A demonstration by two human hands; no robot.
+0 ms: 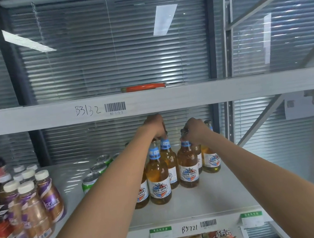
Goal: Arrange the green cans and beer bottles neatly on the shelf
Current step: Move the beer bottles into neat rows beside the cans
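Head view, starting nearest: two bare forearms reach up from the bottom edge toward the middle shelf [211, 197], whose front lip carries price tags and a handwritten code. The beer bottles [158, 178] stand upright in a loose cluster right of centre, long axes vertical, labels facing out — two rough columns running back from the front pair.

The left hand [154, 126] sits at about 12 o'clock over the left column, fingers curled down on the cap of a rear bottle in that column. The right hand [195, 129] is closed likewise around the neck top of a bottle at 1 o'clock in the cluster. Each hand seems to grip one bottle from above, though how tightly cannot be told.

The relation that matters: both gripped bottles lie straight below the hands, so any shift is a slide or a short lift along the shelf. The right hand is nearer the open patch at 3 o'clock.

The green cans [96, 172] stand in a line at 9 o'clock from the bottles, partly behind the left forearm. Further left stand coffee bottles [34, 205]. Beyond is a glass wall with blinds; the upper shelf holds an orange tool [144, 87].
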